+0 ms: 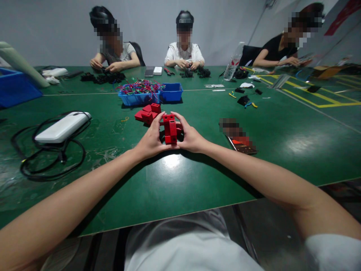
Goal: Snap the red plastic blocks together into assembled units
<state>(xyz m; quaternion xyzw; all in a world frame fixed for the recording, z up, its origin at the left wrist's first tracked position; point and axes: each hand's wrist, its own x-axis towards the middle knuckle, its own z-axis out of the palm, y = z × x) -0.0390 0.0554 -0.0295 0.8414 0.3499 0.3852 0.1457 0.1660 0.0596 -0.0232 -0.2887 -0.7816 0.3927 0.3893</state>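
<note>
Tabletop (197, 180) green, glossy, scuffed at the left; glare under the hands and again further right. Yellow lines mark the far right part. Behind, a plain pale wall (149, 30); some red on it at upper right.

Left hand (152, 141) and right hand (190, 137) meet around one red block (170, 130), the piece being handled, upright near the middle of the tabletop. Each grip is partly open, curved in a C and closed on the block: fingertips at its upper end, thumbs at its lower end. Block shows round holes. More red shows behind it, toward the right hand; cannot tell whether it is a separate piece.

Counts. Red pieces (148, 114) just beyond the left hand: at least three, overlapping. Blue bins: three; a wire-filled bin (138, 99), a small bin (172, 93) beside it, a large bin (17, 88) at far left. White device (63, 128): one, black cable (50, 175) looped about it. Phone-like slab (239, 141): one, right of the hands, partly pixelated. Plastic bottle (234, 62): one, tilted. Hand tools: two, one red-handled (168, 71), one with blue and yellow handles (251, 105). People across: three, hands at small work.
</note>
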